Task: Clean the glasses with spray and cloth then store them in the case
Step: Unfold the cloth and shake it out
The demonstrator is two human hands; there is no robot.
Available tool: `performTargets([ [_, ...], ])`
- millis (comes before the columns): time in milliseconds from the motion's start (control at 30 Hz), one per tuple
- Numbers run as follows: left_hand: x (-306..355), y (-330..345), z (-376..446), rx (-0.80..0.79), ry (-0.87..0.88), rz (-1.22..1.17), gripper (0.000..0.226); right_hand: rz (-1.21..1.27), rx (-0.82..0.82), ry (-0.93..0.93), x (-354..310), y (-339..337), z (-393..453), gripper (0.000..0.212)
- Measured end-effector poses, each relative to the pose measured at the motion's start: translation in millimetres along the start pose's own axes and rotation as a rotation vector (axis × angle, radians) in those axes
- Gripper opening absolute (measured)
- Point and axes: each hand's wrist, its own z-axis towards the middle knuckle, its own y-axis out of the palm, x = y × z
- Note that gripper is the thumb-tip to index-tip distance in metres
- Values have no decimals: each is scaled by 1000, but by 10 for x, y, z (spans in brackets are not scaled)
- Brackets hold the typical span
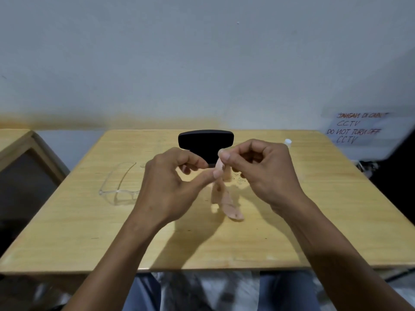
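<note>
Left hand [170, 182]: raised over the table [292, 232], thumb and forefinger pinching the pink cloth [221, 189] near its top.
Right hand [262, 169]: raised beside the left, fingertips gripping the cloth's upper edge; cloth hangs down between both hands, lower end near the tabletop.
Clear glasses [120, 185]: flat on the table, just left of the left hand, partly hidden by its wrist.
Black case [205, 142]: beyond both hands, lower part covered by fingers.
White spray bottle cap [288, 141]: behind the right hand, mostly hidden.
Handwritten CCTV notice [357, 127]: far right, on the wall
</note>
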Motion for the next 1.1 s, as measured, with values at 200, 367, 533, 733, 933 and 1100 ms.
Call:
performTargets([
  [200,41,66,-15,-38,23,-78,11,34,-129,-36,-124,28,25,15],
  [367,-14,-75,51,-41,-12,-46,11,-29,-181,-77,-159,-73,88,14],
  [533,70,-40,45,-125,10,-62,17,-78,-259,-90,-189,-53,113,10],
  [733,119,-9,71,-109,-35,-242,8,-61,-222,-80,-205,-64,113,10],
  [933,108,-69,108,-55,-235,-497,23,-140,-132,-111,-125,-12,-14,27],
  [1100,144,-95,98,-112,-229,-536,25,-112,-177,-129,5,84,-10,17],
])
